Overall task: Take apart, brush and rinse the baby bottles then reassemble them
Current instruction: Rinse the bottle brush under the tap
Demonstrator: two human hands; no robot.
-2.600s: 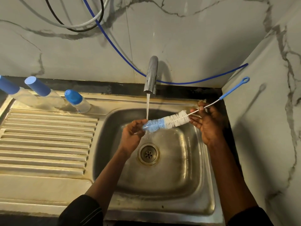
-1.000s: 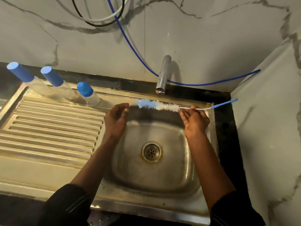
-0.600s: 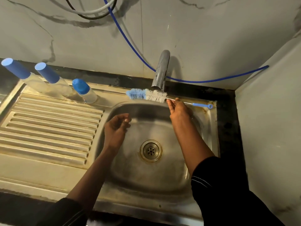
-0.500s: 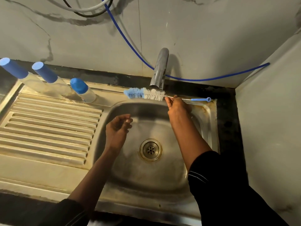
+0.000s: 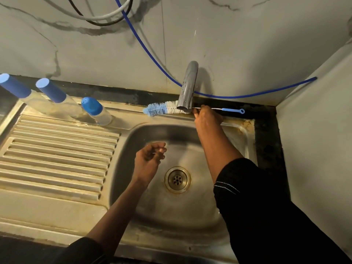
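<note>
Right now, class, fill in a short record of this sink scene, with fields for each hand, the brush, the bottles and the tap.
Left hand: over the sink, fingers loosely curled, holding nothing
Right hand: pinches the brush's wire stem
Brush: lying along the sink's back ledge, bristles partly hidden by the tap
Bottles: three, blue caps on, at the back of the drainboard
Tap: no water running

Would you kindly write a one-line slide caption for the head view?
Right hand holds the bottle brush on the sink rim under the faucet; left hand hovers open.
</note>
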